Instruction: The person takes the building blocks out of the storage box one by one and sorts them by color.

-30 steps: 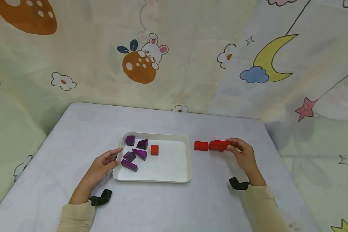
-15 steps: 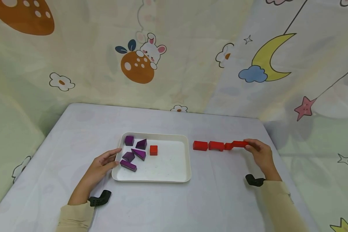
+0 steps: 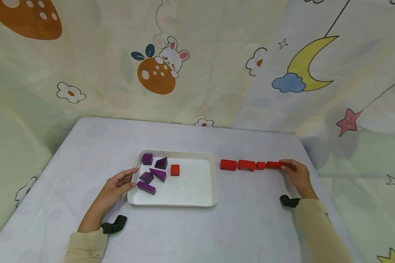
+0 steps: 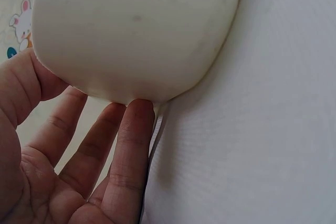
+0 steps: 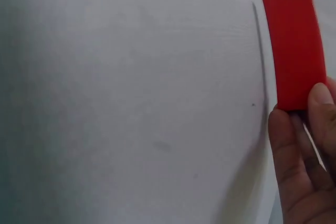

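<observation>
My left hand touches the left rim of a white tray with spread fingers; in the left wrist view its fingertips lie against the tray's outer wall. Inside the tray are several purple blocks of different shapes and a red cube. Right of the tray, my right hand pinches the end of a long red block between thumb and fingers. That block lies end to end with a small red block, a red block with a stepped underside and a red rectangular block.
A white cloth covers the table. Behind it hangs a patterned curtain with a rabbit and a moon. Each wrist carries a black device. The table's right edge runs close beyond my right hand.
My right hand has moved right with the long red block, out from above the other red blocks, then lowered it at the row's right end. The left hand stays at the tray.
</observation>
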`<state>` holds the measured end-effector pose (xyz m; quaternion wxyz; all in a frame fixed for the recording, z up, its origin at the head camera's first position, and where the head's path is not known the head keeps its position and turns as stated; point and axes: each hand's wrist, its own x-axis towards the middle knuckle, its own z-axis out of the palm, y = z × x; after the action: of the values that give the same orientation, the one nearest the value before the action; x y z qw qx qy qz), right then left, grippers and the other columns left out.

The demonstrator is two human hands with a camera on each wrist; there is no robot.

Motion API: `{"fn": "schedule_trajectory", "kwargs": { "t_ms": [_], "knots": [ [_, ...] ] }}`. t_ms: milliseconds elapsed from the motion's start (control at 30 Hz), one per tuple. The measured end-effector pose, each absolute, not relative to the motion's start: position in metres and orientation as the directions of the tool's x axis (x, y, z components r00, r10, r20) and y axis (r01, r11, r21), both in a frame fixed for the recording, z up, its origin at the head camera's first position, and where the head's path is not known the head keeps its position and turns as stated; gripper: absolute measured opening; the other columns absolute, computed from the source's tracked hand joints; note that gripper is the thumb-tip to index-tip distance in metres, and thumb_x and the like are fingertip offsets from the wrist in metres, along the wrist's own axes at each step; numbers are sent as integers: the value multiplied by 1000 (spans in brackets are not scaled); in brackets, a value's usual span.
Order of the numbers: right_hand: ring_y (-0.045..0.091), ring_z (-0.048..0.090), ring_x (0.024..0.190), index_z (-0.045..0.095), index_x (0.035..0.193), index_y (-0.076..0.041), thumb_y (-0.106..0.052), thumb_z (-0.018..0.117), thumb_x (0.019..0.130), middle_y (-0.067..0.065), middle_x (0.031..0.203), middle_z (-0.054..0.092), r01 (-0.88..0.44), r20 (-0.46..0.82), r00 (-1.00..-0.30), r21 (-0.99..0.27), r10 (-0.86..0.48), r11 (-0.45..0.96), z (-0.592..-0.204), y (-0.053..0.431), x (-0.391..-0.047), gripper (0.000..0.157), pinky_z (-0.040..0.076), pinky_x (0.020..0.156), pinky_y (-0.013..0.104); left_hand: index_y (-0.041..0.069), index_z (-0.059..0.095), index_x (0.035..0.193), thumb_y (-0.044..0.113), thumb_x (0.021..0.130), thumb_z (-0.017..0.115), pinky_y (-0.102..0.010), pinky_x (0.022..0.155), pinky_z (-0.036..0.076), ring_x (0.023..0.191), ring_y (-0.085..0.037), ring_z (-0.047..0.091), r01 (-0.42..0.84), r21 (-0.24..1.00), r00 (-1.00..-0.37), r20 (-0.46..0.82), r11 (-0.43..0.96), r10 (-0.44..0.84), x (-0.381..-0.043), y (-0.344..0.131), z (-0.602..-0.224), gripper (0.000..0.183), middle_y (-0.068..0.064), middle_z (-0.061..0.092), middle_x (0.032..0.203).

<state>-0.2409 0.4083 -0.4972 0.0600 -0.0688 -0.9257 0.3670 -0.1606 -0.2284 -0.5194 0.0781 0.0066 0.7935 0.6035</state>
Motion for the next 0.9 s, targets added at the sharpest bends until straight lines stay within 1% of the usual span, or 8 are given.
{"fn": "schedule_trajectory", "kwargs": {
  "t_ms": [133,233,300,433,633,767,833,900],
  "knots": [
    [47,56,135,65,140,7,-3,68,106,34,141,64,110,19,-986,-666,165,738,-497,409,-241,36,51,104,36,0,52,158,12,105,67,-9,96,41,151,-48,43,-81,957,-988,-114,279,106,-161,-228,-520,56,-26,45,165],
    [49,55,137,63,143,8,-2,67,106,35,143,62,92,21,-990,-655,141,750,-494,409,-241,39,50,107,53,0,52,158,12,106,67,-9,95,41,150,-48,44,-78,955,-988,-112,285,106,-161,-228,-520,56,-26,45,165],
    [49,54,138,61,145,7,-3,66,107,34,145,61,83,28,-991,-651,134,754,-489,407,-240,40,52,107,51,0,52,158,12,106,67,-9,95,41,150,-48,44,-77,955,-988,-111,285,104,-161,-228,-519,56,-26,46,164],
    [47,54,140,60,149,4,-7,64,109,31,149,60,72,49,-989,-662,139,746,-475,400,-237,41,56,104,31,-1,52,158,11,106,66,-9,95,41,150,-48,45,-78,954,-989,-111,291,100,-160,-229,-518,55,-27,47,163],
    [38,56,136,61,148,4,-8,65,109,28,148,61,1,104,-989,-708,106,706,-456,378,-235,41,48,96,8,-2,52,157,10,105,67,-10,95,43,148,-46,46,-70,958,-988,-105,279,111,-160,-229,-519,56,-27,47,163],
    [11,59,125,62,146,4,-10,65,109,26,146,63,-43,120,-990,-738,69,674,-451,360,-231,39,46,92,4,-1,52,158,10,105,67,-10,96,43,148,-46,46,-67,960,-988,-101,272,112,-160,-228,-519,56,-26,46,164],
    [10,59,125,63,145,4,-11,65,109,25,145,64,-60,124,-991,-747,50,662,-450,350,-229,39,45,93,4,0,52,158,11,105,67,-10,96,43,148,-46,46,-71,959,-988,-105,273,110,-160,-229,-520,56,-25,46,165],
    [18,62,127,64,144,3,-10,65,109,25,144,65,-82,133,-991,-750,29,656,-449,339,-227,38,44,92,4,0,52,159,11,105,67,-13,98,43,149,-46,46,-74,959,-988,-108,274,110,-161,-229,-520,56,-25,45,165]
  ]
}}
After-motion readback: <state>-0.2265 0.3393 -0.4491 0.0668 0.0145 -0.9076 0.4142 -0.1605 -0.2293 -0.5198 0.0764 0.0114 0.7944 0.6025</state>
